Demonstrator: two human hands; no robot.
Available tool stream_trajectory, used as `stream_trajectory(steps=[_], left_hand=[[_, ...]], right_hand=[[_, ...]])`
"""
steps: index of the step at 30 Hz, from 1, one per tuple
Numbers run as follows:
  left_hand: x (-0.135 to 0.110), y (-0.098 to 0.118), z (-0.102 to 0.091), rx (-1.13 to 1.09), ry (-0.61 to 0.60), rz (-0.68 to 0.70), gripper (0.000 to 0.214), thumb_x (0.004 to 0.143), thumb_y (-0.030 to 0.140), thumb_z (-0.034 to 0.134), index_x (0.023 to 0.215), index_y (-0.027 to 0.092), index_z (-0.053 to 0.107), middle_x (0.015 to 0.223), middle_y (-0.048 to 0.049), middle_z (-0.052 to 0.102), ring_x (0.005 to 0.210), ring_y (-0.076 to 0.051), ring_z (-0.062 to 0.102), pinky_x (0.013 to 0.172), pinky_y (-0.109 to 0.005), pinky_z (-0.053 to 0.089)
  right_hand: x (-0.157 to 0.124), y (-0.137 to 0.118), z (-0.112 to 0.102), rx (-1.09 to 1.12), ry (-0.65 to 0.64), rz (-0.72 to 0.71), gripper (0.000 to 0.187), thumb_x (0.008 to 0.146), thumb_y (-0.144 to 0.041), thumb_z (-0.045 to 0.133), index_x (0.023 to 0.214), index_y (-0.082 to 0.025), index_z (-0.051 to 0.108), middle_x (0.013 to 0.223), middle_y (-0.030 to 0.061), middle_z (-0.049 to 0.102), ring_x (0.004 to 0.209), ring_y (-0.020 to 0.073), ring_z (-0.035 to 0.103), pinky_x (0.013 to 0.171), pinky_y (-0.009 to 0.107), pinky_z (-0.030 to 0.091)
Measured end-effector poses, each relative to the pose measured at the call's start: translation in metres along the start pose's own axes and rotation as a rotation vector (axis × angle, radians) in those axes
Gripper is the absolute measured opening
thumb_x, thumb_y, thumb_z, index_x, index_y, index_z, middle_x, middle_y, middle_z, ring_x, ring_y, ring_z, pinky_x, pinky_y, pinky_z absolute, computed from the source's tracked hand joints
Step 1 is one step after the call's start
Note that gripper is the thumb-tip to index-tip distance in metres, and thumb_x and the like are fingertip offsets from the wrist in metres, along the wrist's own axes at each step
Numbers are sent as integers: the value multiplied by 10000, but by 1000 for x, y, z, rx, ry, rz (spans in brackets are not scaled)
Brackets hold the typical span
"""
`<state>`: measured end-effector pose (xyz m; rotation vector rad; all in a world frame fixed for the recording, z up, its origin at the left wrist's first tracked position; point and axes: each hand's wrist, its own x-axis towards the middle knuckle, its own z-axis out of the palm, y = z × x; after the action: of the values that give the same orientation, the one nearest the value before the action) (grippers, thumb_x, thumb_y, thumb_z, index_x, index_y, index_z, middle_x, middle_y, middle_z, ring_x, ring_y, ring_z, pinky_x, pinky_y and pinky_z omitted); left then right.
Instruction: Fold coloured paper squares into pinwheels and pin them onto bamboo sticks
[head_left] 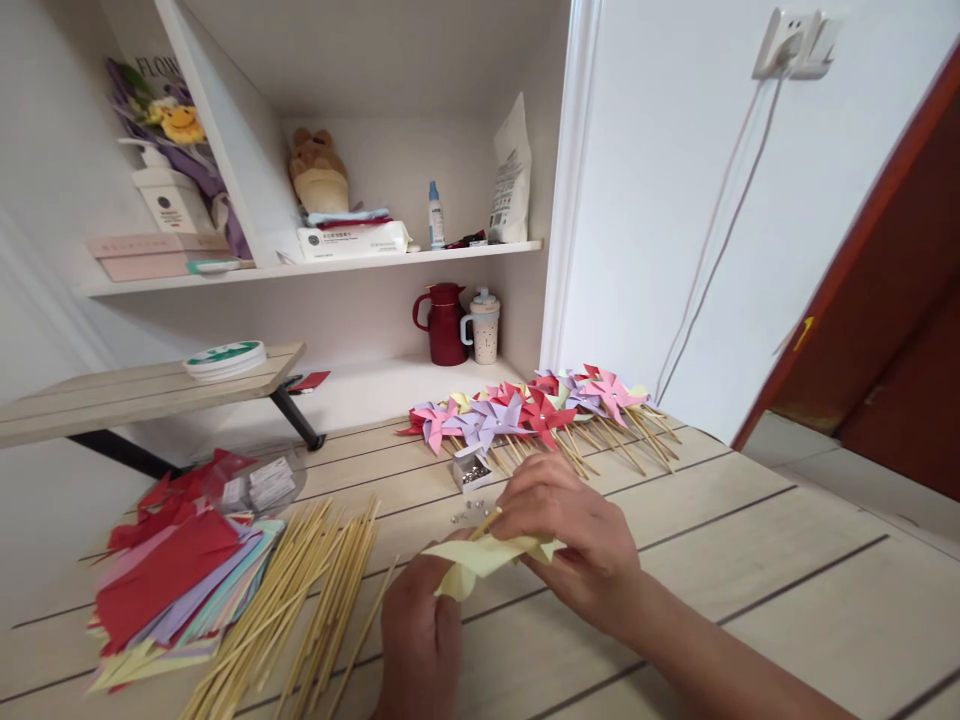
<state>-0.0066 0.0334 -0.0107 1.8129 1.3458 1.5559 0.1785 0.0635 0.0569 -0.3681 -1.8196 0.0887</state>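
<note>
A pale yellow paper pinwheel (484, 558) is held between my two hands, above the table's front half. My left hand (420, 630) is closed on its left side from below. My right hand (566, 530) grips its right side, fingers curled over the top. The tip of a wooden stick (486, 524) pokes out by my right fingertips; the rest of it is hidden. Just beyond my hands lie several small metal pins (469, 512), beside an open small box (472, 470) with more pins inside.
Finished pinwheels (525, 410) on sticks lie in a pile at the back. Loose wooden sticks (300, 600) and a fanned stack of coloured paper (169, 580) cover the left. A small raised shelf (150, 395) stands behind them. A red jug (448, 325) and a cup (485, 328) sit farther back.
</note>
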Motion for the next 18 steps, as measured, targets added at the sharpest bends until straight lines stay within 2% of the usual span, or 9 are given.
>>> stream_trajectory(steps=[6, 11, 18], left_hand=[[-1, 11, 4, -23, 55, -22, 234, 796, 260, 601, 910, 273, 805, 560, -21, 606, 605, -216, 606, 677, -311, 505], [-2, 18, 7, -44, 95, -60, 230, 805, 296, 598, 904, 273, 805, 568, -29, 597, 649, -225, 616, 698, -315, 505], [0, 3, 1, 13, 27, 32, 226, 802, 264, 605, 930, 252, 792, 570, -13, 612, 552, -197, 584, 635, -297, 499]], right_hand=[[-1, -1, 0, 5, -8, 5, 138, 909, -142, 606, 984, -220, 692, 801, 43, 727, 809, 208, 643, 762, 408, 514], [0, -2, 0, 14, -13, 12, 138, 923, -164, 586, 988, -224, 692, 794, 40, 721, 799, 206, 636, 750, 404, 512], [0, -2, 0, 32, -11, 13, 135, 903, -144, 608, 983, -213, 693, 806, 41, 732, 807, 204, 629, 781, 410, 504]])
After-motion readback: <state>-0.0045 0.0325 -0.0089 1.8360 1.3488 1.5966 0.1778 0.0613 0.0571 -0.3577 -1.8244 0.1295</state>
